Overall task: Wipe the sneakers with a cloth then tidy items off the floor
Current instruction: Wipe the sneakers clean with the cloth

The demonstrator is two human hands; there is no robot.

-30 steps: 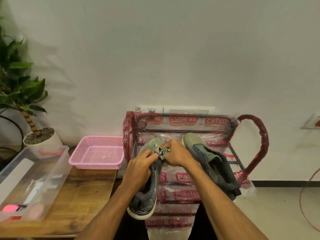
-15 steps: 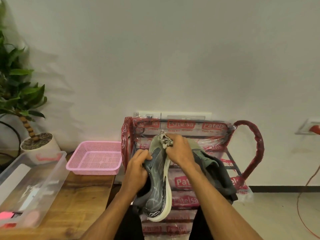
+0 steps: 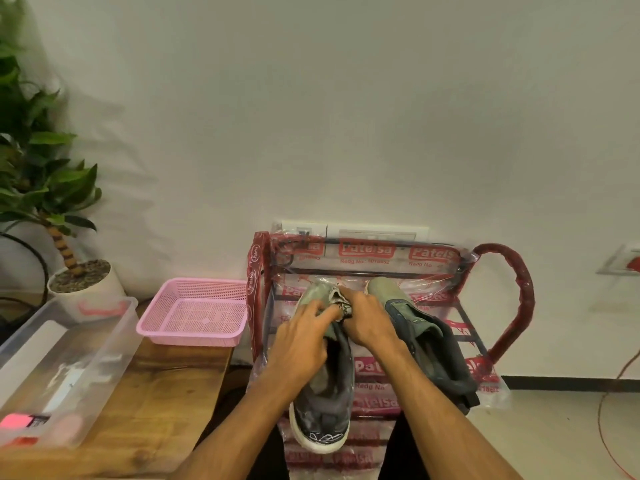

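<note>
Grey sneaker (image 3: 323, 403), white-soled, scuffed, upper facing up, heel nearest, over plastic-wrapped red rack (image 3: 505, 306). Left hand (image 3: 301, 344) clamped on its side; right hand (image 3: 369, 320) pinching crumpled cloth (image 3: 341, 301) against toe. Second sneaker (image 3: 422, 337) just right.

A dark grey sneaker (image 3: 323, 400) with a white sole and white line pattern at the heel sits on a red rack (image 3: 509, 299) wrapped in clear plastic printed with red logos. Left of the rack – a pink mesh basket (image 3: 195, 311).
</note>
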